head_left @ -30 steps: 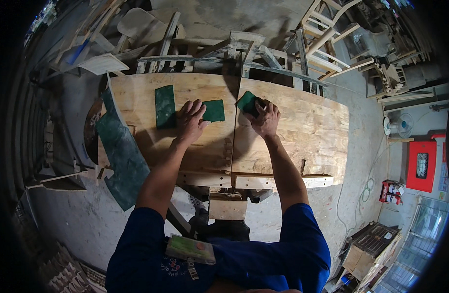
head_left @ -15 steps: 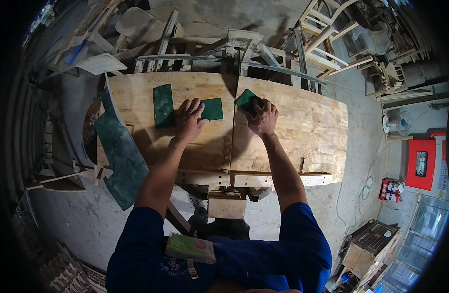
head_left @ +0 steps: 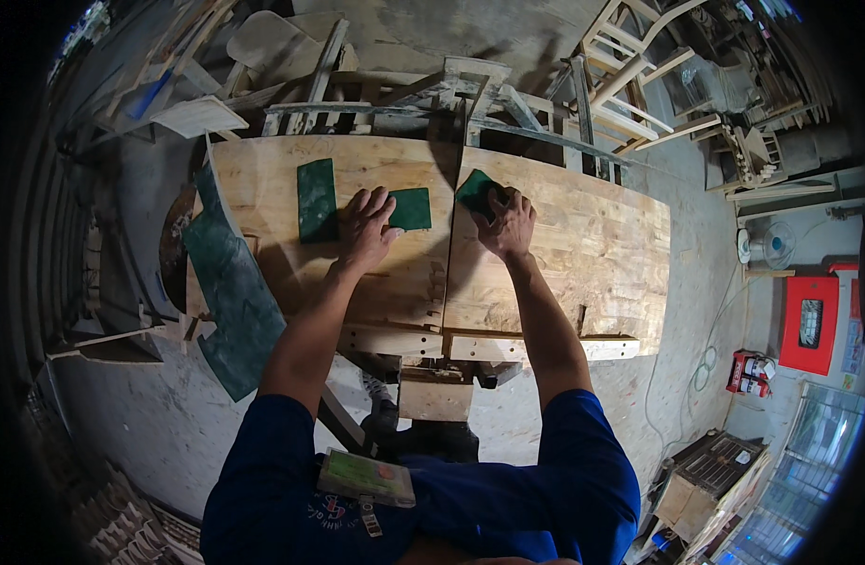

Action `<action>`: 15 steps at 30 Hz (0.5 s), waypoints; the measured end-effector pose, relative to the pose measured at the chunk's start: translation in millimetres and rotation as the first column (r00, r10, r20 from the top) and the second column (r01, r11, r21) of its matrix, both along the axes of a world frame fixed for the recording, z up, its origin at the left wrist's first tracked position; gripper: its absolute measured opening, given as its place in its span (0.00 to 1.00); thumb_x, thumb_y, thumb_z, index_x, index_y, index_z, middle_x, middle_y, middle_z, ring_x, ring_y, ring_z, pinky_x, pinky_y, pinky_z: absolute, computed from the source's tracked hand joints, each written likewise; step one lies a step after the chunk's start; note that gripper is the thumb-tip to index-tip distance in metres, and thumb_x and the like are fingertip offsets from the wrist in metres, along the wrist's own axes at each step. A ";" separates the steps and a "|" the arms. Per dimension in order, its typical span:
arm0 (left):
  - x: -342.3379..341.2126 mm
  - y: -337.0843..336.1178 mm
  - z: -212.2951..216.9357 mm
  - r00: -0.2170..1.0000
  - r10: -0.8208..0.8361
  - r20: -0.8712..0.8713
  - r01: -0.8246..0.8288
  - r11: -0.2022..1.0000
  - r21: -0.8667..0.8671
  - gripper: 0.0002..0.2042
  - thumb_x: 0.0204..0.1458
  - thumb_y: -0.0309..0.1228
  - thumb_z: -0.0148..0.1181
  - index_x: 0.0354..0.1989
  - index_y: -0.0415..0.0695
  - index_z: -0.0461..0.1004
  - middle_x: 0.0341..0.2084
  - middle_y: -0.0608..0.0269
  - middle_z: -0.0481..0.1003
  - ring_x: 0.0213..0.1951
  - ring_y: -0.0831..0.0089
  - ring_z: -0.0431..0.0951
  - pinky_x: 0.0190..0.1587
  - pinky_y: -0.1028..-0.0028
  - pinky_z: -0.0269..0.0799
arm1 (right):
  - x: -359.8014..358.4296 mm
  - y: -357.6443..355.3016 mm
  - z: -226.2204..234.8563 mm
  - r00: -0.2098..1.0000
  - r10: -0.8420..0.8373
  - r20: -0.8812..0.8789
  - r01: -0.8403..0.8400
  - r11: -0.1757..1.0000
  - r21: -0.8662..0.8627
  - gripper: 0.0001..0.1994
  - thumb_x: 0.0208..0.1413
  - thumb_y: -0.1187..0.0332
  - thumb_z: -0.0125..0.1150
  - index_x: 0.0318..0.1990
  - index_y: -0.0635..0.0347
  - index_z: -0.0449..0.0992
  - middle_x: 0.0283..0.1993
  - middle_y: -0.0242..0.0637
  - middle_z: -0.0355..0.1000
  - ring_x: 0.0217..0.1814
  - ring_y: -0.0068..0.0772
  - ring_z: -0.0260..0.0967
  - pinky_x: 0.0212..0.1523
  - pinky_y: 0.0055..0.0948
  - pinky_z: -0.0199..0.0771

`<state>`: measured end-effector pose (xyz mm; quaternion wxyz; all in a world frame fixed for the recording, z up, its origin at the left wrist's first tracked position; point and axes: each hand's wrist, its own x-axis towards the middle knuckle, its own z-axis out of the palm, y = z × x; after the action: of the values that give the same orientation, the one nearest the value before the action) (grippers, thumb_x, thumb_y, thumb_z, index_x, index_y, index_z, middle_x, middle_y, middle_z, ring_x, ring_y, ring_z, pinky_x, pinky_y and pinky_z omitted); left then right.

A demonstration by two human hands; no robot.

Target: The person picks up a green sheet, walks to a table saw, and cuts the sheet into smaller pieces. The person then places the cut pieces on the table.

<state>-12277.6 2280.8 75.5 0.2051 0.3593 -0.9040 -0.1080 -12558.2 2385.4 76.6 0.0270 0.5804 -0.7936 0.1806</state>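
Observation:
My left hand (head_left: 368, 231) lies on the left wooden panel (head_left: 376, 292) with its fingers spread and stretched forward. Its fingertips are beside a small green sandpaper piece (head_left: 414, 209), and the thumb is at that piece's lower left. Left of this hand lies a taller green sandpaper strip (head_left: 316, 202). My right hand (head_left: 510, 226) is closed on a folded dark green sandpaper piece (head_left: 474, 189), pressed against the right wooden panel (head_left: 583, 254) near its left edge. A narrow seam runs between the two panels.
A large torn sandpaper sheet (head_left: 233, 297) hangs over the bench's left edge. Behind the panels stands a wooden frame (head_left: 404, 105), with an unfinished chair (head_left: 630, 80) at the far right. A red wall box (head_left: 809, 325) and a wooden cabinet (head_left: 710, 480) are to the right.
The view has shifted slightly. Both hands keep nearly the same places on the panels, and the right hand still grips its sandpaper.

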 end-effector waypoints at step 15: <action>-3.1 0.7 -4.1 0.997 -0.005 -0.074 -0.002 0.996 -0.093 0.30 0.44 0.38 0.77 0.57 0.39 0.78 0.61 0.57 0.71 0.62 0.53 0.68 0.67 0.59 0.64 | 0.4 4.7 14.8 0.996 -0.090 -0.015 0.091 0.988 0.123 0.30 0.54 0.41 0.67 0.58 0.49 0.80 0.60 0.46 0.69 0.63 0.55 0.66 0.59 0.53 0.65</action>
<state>-12280.7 2281.5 71.4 0.2548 0.3442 -0.9002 -0.0792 -12557.8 2390.0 91.4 0.0028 0.5450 -0.8287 0.1271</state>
